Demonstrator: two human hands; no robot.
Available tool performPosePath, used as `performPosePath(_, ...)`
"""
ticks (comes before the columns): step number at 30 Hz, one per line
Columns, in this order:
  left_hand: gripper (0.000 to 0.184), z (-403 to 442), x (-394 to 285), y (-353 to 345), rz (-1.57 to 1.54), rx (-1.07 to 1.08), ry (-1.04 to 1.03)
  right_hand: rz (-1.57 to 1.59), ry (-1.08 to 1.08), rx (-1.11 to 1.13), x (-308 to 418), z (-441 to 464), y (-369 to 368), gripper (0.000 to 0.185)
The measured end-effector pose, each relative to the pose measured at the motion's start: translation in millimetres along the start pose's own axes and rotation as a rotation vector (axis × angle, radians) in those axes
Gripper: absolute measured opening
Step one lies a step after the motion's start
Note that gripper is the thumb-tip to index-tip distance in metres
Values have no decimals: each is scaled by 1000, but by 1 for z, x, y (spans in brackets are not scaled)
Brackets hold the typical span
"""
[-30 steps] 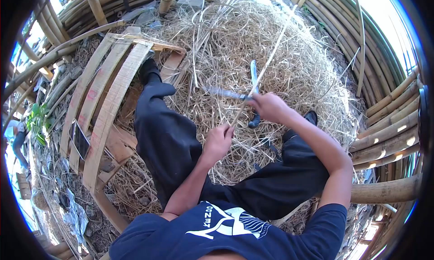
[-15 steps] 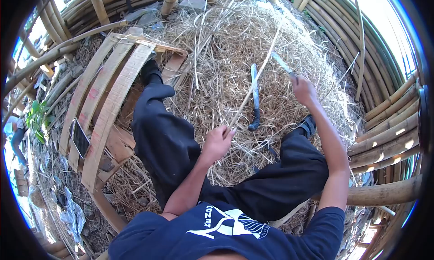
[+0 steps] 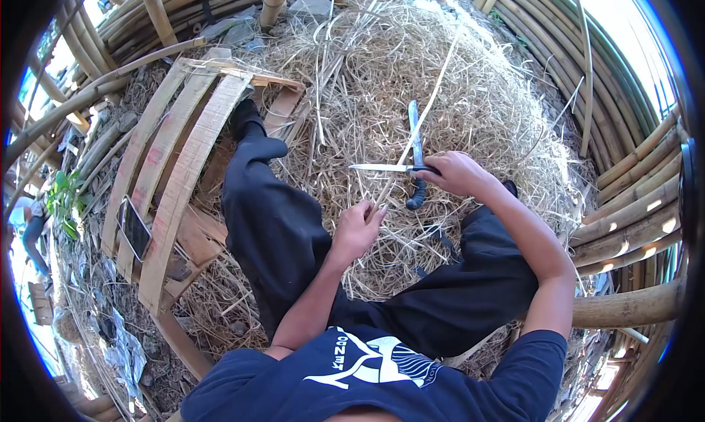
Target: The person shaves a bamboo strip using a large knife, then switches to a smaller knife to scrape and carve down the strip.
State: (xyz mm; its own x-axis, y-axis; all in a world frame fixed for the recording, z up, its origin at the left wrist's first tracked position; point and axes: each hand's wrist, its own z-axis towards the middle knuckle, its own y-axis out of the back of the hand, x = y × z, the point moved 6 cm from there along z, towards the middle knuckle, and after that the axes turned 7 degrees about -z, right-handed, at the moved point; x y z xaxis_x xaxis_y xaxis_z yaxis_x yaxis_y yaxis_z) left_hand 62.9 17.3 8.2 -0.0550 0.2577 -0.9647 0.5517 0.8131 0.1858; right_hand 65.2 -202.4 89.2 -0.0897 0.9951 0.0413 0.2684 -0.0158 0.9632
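Pinched in my left hand (image 3: 358, 229) is the near end of a long thin bamboo strip (image 3: 433, 95), which slants up and away to the right. My right hand (image 3: 453, 174) is closed round the dark handle of a knife (image 3: 378, 168). The knife's pale blade points left and crosses the strip a little beyond my left hand. Beneath them, a larger blade with a black wrapped handle (image 3: 416, 193) lies on the shavings, partly hidden by the knife and my right hand.
Bamboo shavings (image 3: 367, 84) cover the ground between my legs. On the left a slatted wooden pallet (image 3: 176, 179) holds a phone (image 3: 134, 227). Bamboo poles (image 3: 624, 312) line the right side. Another person (image 3: 31, 227) is at the far left edge.
My right hand swung out to the upper right with the knife, then came back down and left to the strip. My left hand has hardly moved.
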Motion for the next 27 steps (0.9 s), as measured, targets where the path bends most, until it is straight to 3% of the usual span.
performPosePath(2, 32, -3, -3, 3, -89, 0, 77, -14, 11, 15, 1, 0, 2, 43)
performPosePath(3, 32, -3, -1, 4, -87, 1, 80, 68, -110, 116, -13, 0, 3, 39)
performPosePath(6, 32, -5, -3, 4, -59, 44, 102, -77, -526, -31, -117, -3, -8, 34)
performPosePath(7, 32, -7, -9, 4, -59, 47, 99, 75, -718, -34, -139, -18, 6, 39)
performPosePath(8, 31, -10, -11, 2, -93, 81, 134, 27, -767, -112, -156, -30, 14, 50)
performPosePath(11, 28, -8, -12, 2, -131, 96, 149, -148, -719, -171, -175, -44, 5, 54)
performPosePath(13, 27, -8, -5, -1, -136, 82, 143, -89, -736, -88, -162, -50, 4, 56)
performPosePath(15, 23, -2, -5, 2, -84, 29, -7, -166, -649, -43, -152, -47, 2, 53)
performPosePath(17, 23, -2, -3, 0, -198, 33, 6, -136, -691, -38, -150, -44, 11, 51)
performPosePath(21, 21, -1, -6, -4, -161, 32, -38, -44, -857, -334, -159, -50, 52, 51)
performPosePath(23, 24, 3, 0, -3, -306, 30, -6, -32, -902, -480, -153, -51, 77, 50)
performPosePath(26, 23, 4, -3, 1, -281, 41, -30, 663, -727, -543, -113, -41, 92, 49)
performPosePath(27, 23, 4, -4, 2, -319, 50, -40, 700, -702, -514, -97, -36, 91, 48)
